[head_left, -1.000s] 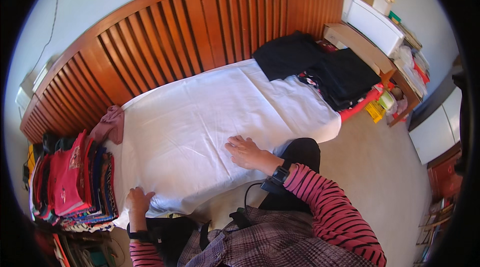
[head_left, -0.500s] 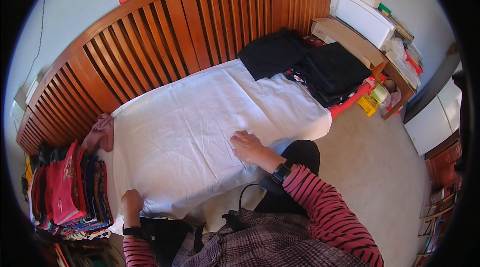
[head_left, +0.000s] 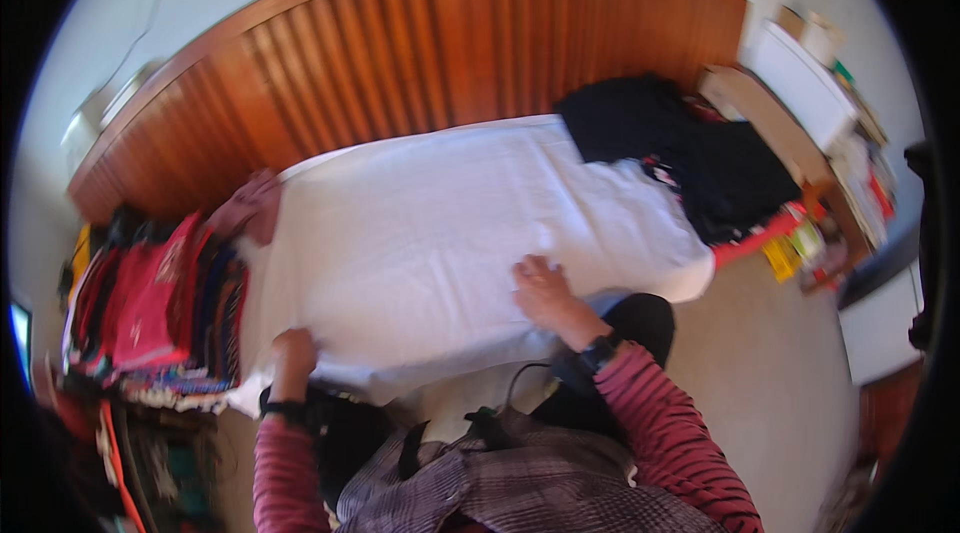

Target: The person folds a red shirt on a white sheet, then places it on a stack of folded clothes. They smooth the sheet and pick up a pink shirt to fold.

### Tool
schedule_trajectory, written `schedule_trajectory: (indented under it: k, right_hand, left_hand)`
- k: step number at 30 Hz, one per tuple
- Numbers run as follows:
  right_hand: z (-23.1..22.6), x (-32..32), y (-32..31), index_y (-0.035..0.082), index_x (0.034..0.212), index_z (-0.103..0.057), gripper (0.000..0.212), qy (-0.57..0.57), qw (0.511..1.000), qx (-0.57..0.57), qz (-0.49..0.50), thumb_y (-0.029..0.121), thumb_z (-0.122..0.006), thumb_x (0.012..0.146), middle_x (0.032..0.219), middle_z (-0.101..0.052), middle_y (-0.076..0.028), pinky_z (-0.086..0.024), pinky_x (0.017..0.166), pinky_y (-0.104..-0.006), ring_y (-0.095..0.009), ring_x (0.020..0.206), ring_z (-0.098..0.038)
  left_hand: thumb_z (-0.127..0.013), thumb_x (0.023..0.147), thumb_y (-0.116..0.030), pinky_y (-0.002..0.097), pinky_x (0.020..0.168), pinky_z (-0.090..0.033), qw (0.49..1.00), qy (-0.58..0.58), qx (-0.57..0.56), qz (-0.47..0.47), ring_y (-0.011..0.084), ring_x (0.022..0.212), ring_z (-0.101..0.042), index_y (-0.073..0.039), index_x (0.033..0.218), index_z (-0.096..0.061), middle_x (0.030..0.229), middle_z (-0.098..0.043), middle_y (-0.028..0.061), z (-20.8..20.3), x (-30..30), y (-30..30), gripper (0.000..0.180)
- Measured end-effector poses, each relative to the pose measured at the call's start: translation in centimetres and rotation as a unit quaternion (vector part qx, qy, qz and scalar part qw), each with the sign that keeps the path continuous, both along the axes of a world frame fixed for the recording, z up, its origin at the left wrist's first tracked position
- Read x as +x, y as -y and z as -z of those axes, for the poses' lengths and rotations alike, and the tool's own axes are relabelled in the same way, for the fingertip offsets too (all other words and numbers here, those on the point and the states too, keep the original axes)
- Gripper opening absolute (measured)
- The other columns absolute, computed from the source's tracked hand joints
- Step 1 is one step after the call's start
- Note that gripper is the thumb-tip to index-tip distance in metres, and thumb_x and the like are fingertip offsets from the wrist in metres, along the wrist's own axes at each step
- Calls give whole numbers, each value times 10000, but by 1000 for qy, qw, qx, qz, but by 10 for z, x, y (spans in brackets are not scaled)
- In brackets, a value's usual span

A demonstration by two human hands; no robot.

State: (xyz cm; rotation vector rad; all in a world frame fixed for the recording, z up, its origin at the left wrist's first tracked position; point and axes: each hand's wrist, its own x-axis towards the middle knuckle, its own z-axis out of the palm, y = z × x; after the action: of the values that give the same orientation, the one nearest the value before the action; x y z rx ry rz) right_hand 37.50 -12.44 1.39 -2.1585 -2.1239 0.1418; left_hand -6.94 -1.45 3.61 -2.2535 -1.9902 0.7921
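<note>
- Two bare hands rest at a white sheet [head_left: 420, 213], spread in front of the person; its middle is the dial's centre here.
- Left hand [head_left: 295, 355], at 8 o'clock by the near edge: fingers curled in; whether cloth is pinched, I cannot tell.
- Right hand [head_left: 545, 291], at 4 o'clock: fingers loosely parted, with no grip visible; firm contact is unclear through the blur.
- A sideways pull could ruck the sheet into creases or drag askew the black garments [head_left: 710, 158] lying over its corner between 2 and 3.
- A leftward knock by the left hand or forearm might topple the folded clothes stack [head_left: 155, 318], between 8 and 9.
- Just past 2, an open cardboard box [head_left: 768, 125] stands behind the garments; its contents are mostly hidden.
- Farther out at 2, a small white bag [head_left: 822, 38] shows nothing of its inside.
- Towards 8, a dim low shelf [head_left: 185, 473] holds items too blurred to name.
</note>
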Motion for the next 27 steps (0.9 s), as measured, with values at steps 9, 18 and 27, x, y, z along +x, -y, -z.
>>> schedule_trajectory:
  k: [9, 18, 27]
  right_hand:
    - [-1, -3, -4, -3, 1131, -577, 387, 27, 999, 30, -16, 202, -694, 825, 1207, -534, -155, -505, 878, -494, -352, 1161, -514]
    - [-3, -9, -7, -1, 1126, -575, 362, 41, 999, 16, -18, 181, -687, 834, 1206, -538, -163, -503, 889, -487, -358, 1163, -509]
    - [-8, -17, -9, -31, 1110, -584, 304, 33, 999, 17, -34, 123, -595, 848, 1200, -539, -177, -484, 898, -504, -357, 1167, -500]
  left_hand:
    - [-604, 905, -149, 543, 725, -604, 998, 1, -25, -55, 315, 1075, -700, -120, 1130, -756, 1174, -727, 99, -5, 13, 7, 273]
    - [-642, 880, -152, 541, 716, -603, 999, 0, -10, -50, 297, 1074, -697, -135, 1099, -770, 1150, -736, 81, -12, 18, 16, 254]
    - [-677, 835, -149, 474, 720, -600, 999, 3, 7, -51, 282, 1100, -675, -112, 1037, -771, 1097, -735, 105, -17, 21, 23, 225]
